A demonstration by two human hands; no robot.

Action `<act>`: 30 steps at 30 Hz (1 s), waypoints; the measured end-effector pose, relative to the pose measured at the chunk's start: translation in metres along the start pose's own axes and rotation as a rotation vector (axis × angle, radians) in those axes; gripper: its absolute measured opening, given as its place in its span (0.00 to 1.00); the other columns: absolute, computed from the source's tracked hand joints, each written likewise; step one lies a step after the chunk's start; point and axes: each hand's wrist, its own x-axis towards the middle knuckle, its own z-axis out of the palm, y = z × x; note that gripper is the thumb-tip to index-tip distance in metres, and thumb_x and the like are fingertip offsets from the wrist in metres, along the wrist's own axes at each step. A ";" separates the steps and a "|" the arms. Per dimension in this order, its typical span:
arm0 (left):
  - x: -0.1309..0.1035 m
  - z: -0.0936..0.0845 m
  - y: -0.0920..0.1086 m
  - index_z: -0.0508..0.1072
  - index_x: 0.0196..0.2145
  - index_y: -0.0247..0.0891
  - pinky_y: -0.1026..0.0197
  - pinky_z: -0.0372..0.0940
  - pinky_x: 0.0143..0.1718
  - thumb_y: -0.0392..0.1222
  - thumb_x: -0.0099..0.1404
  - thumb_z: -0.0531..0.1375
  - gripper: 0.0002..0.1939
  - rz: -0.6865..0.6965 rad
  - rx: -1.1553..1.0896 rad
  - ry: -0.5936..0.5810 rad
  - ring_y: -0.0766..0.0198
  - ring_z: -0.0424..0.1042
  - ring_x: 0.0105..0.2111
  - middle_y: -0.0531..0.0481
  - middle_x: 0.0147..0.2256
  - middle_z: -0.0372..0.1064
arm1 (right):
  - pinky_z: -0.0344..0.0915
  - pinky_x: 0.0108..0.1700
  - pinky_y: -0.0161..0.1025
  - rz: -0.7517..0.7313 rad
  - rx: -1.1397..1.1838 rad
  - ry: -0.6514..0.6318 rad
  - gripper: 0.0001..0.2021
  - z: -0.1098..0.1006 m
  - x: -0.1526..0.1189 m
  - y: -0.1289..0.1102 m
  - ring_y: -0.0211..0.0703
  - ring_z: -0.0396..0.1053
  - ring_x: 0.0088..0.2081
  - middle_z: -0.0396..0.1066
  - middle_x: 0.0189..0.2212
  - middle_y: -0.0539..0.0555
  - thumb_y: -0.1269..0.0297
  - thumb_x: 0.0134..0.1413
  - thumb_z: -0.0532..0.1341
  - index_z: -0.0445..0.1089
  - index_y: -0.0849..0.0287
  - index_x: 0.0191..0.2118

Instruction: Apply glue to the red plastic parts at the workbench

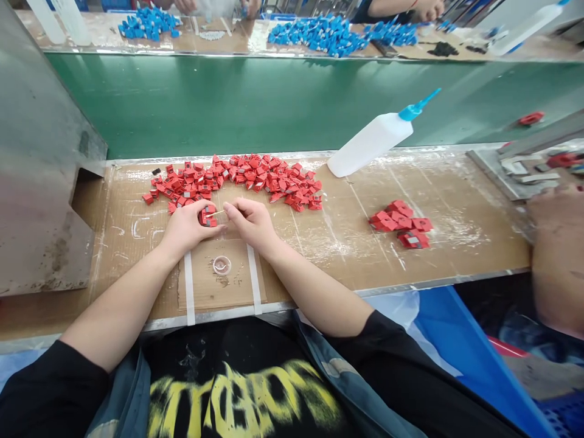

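My left hand (pixel 186 226) grips a small red plastic part (pixel 208 215) with grey patches, thumb below it and fingers above. Pinched in my right hand (pixel 252 224) is a thin pale stick (pixel 216 213), its tip at the face of that part. A heap of similar red parts (pixel 255 173) lies just beyond both hands. Nearer to me, a small clear round cup (pixel 221 265) sits on a cardboard piece (pixel 196 286) held down by white tape strips.
A white squeeze bottle (pixel 371 143) with a blue nozzle leans at the green divider (pixel 274 103). Several red parts (pixel 401 224) lie to the right. A metal box (pixel 41 170) stands at left. Another person's arm (pixel 559 261) is at right. Blue parts (pixel 319 33) lie beyond the divider.
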 end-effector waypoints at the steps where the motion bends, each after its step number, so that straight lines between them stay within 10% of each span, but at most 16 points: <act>1: 0.000 0.000 0.000 0.78 0.45 0.43 0.59 0.65 0.44 0.54 0.56 0.70 0.21 0.003 0.002 0.002 0.56 0.76 0.41 0.54 0.40 0.79 | 0.50 0.31 0.37 -0.017 -0.019 0.006 0.25 0.000 0.000 -0.001 0.35 0.53 0.26 0.54 0.21 0.46 0.49 0.71 0.57 0.59 0.58 0.25; 16: 0.000 -0.002 0.003 0.77 0.43 0.43 0.60 0.63 0.40 0.55 0.55 0.72 0.21 -0.013 0.012 0.032 0.59 0.74 0.36 0.54 0.38 0.77 | 0.49 0.29 0.38 -0.144 -0.018 0.046 0.26 -0.011 -0.001 -0.007 0.35 0.49 0.23 0.50 0.19 0.46 0.50 0.70 0.55 0.52 0.56 0.22; 24: 0.001 -0.001 -0.004 0.74 0.42 0.42 0.63 0.58 0.28 0.53 0.57 0.71 0.19 -0.093 -0.346 0.244 0.66 0.63 0.23 0.58 0.24 0.65 | 0.50 0.30 0.37 -0.375 -0.073 -0.725 0.26 -0.033 -0.014 -0.013 0.35 0.53 0.23 0.53 0.19 0.46 0.53 0.69 0.57 0.53 0.57 0.20; 30: 0.005 -0.003 -0.017 0.74 0.45 0.40 0.61 0.66 0.38 0.50 0.57 0.71 0.21 -0.076 -0.416 0.477 0.62 0.72 0.34 0.51 0.36 0.74 | 0.58 0.36 0.35 -0.158 -0.376 -0.337 0.15 -0.022 0.015 -0.017 0.38 0.67 0.32 0.71 0.31 0.51 0.53 0.73 0.57 0.74 0.58 0.40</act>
